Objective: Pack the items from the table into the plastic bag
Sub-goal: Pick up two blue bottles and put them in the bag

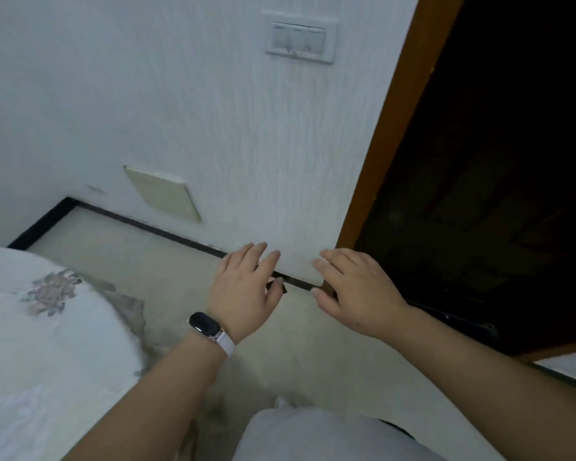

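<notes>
My left hand (246,287) is stretched forward over the pale floor, fingers apart, holding nothing; a dark smartwatch on a white strap sits on its wrist. My right hand (353,291) hovers beside it, about a hand's width to the right, also spread and empty. Both are seen against the base of a white wall. No table, items or plastic bag are in view.
A white wall (213,111) with a switch plate (299,36) and a beige panel (163,194) stands ahead. A dark doorway (496,161) with a brown wooden frame (393,128) opens at right. A white floral-printed bed cover (47,327) fills the lower left.
</notes>
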